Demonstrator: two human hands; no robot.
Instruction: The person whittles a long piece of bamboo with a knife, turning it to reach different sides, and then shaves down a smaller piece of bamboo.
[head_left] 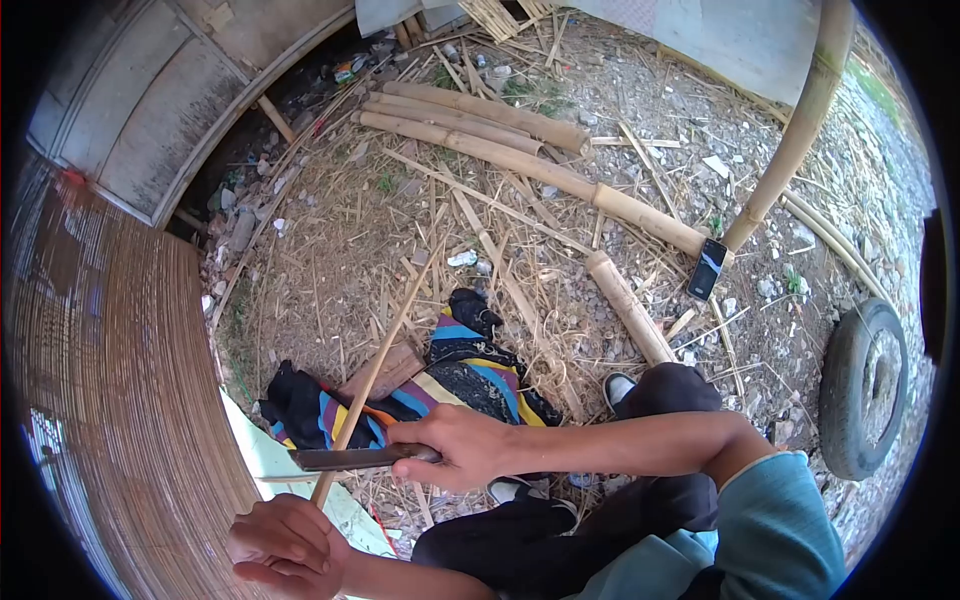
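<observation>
My right hand grips the dark handle of a large knife. The blade points left and lies across a long, thin bamboo strip. My left hand is closed around the strip's near end, just below the blade. From there the strip slants up and away to the right, over a wooden block and a striped cloth garment on the ground. The exact contact between blade and strip is hard to make out.
Bamboo poles lie ahead, with a shorter bamboo piece nearer. A phone rests by an upright bamboo post. A tire is at the right. A bundle of thin strips fills the left side.
</observation>
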